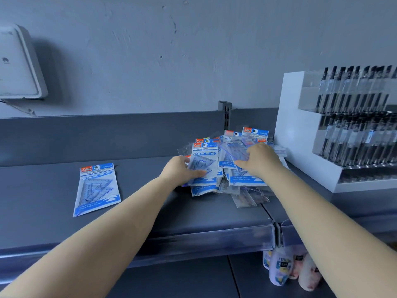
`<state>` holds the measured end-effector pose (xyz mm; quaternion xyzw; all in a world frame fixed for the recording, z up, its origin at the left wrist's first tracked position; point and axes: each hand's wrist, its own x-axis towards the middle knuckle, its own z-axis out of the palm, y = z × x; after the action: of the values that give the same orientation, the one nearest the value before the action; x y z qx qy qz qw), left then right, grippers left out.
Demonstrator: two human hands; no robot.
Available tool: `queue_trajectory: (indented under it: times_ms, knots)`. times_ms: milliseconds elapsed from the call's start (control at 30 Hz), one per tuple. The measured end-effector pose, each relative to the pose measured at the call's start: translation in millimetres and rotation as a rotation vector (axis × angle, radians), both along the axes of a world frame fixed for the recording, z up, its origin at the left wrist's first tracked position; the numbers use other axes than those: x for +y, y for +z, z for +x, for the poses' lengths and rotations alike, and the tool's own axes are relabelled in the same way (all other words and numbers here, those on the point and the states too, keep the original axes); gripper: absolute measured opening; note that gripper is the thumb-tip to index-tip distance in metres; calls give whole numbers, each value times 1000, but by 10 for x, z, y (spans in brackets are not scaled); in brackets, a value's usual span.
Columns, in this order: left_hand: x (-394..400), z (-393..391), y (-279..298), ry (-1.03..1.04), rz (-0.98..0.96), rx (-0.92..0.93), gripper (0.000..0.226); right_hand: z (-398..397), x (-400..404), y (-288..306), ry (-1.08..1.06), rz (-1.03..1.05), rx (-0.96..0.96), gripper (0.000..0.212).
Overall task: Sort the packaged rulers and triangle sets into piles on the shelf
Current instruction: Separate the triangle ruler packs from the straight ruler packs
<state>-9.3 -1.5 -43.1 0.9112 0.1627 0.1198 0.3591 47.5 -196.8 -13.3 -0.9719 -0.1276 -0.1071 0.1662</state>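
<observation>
While both my arms reach over the grey shelf (150, 214), my left hand (179, 169) grips one packaged triangle set (204, 163) at the near left edge of the heap (234, 168), thumb lying across its face. My right hand (261, 159) rests on the heap's right side, fingers (241, 162) curled onto a clear packet (235, 152). One packaged set (96, 189) lies alone, flat, well apart to the left. White pen rack (300, 136) stands just beside the heap, right.

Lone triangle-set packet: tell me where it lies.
In the head view the lone triangle-set packet lies flat on the grey shelf, left of the left hand and the jumbled heap.
</observation>
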Motion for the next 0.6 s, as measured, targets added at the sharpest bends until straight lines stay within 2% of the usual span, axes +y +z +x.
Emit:
queue_trajectory:
  times_ms: [67, 133, 167, 233, 367, 433, 500, 600]
  knots:
    - [1, -36, 36, 41, -36, -49, 69, -39, -8, 6, 13, 48, 3, 42]
    - [16, -45, 47, 57, -101, -72, 65, -77, -17, 21, 20, 84, 0, 26]
    - [20, -48, 49, 53, -155, -79, 60, -94, -17, 22, 21, 85, -10, 22]
    - [19, -65, 59, 45, -262, -105, 46, -115, -9, 11, 19, 115, -29, 35]
    - [38, -102, 90, 41, -486, -178, 20, -103, -14, -1, 14, 256, -116, 30]
    - [60, -137, 144, 54, -629, -212, 12, -97, -15, 33, 32, 372, -135, 30]
    - [104, -188, 205, 74, -724, -254, 18, -97, 12, 76, 71, 531, -122, 28]
    - [189, -349, 302, 64, -814, -307, 21, -166, 143, 146, 179, 848, 12, 26]
